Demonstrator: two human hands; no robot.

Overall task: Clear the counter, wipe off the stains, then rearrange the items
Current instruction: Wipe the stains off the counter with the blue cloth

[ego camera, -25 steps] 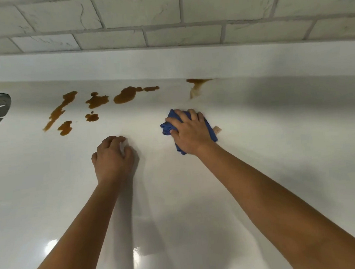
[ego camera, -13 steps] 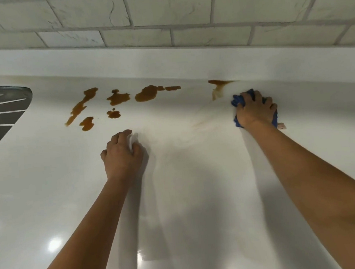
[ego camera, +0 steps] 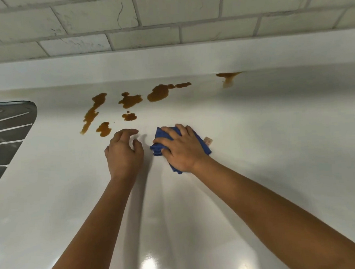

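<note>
Right hand (ego camera: pixel 182 149) pressing crumpled blue microfibre cloth (ego camera: pixel 202 142) has swept back beside loosely curled, empty left hand (ego camera: pixel 124 153), brown sauce stains (ego camera: pixel 158 93) just ahead on glossy white counter (ego camera: pixel 278 148) still unwiped

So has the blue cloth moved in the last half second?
Yes. The blue cloth slid left, away from the far-right stain, toward the left hand.
</note>
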